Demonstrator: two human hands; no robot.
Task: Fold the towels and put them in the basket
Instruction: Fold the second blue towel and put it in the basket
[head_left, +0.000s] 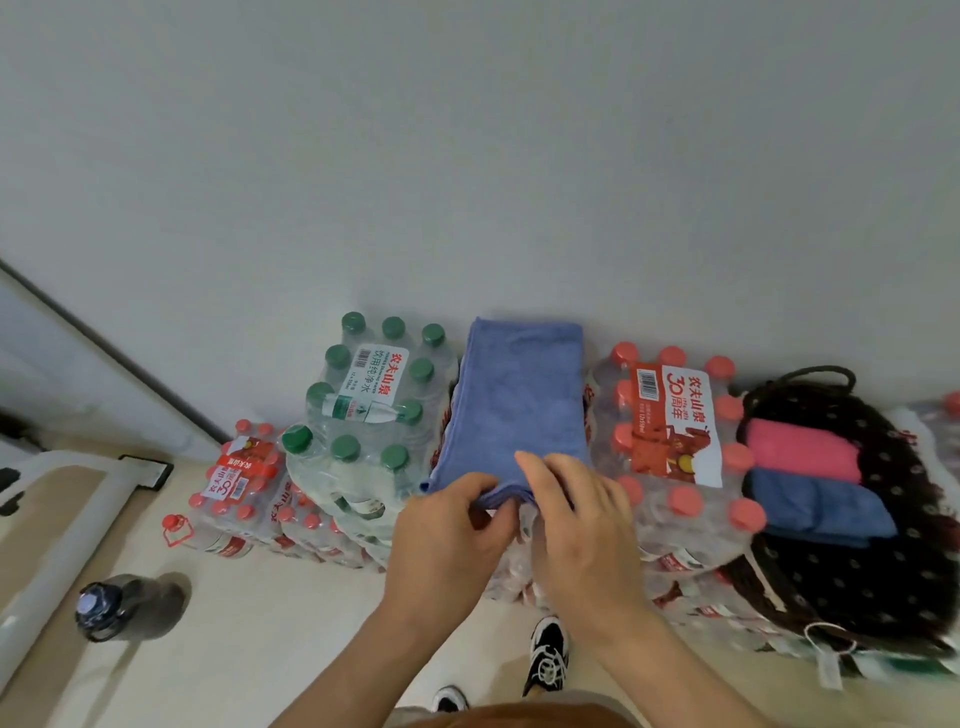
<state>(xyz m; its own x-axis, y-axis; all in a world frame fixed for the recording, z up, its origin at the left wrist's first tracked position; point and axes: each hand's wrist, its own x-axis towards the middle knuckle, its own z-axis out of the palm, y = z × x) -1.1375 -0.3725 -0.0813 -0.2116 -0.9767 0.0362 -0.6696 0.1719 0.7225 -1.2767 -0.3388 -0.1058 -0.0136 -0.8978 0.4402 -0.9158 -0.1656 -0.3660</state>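
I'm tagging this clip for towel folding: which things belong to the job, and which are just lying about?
Job: periwinkle towel, its near edge held by left hand and right hand; dotted basket holding folded pink towel and dark blue towel.
Lying about: green-capped water pack, red-capped water pack, dark bottle on the floor.

The towel (514, 405) lies flat on the stacked bottle packs, between the left pack (363, 410) and the right pack (675, 431), its far edge toward the wall (467, 156). The left hand (447, 535) and the right hand (576, 525) pinch its near edge (side by side). Right of the right pack sits the basket (893, 571), holding the far folded towel (800, 449) with the near folded towel (815, 506) just before it. Left of the stack, the low packs (239, 493) stand on the floor; the lone bottle (111, 608) lies nearer and further left.
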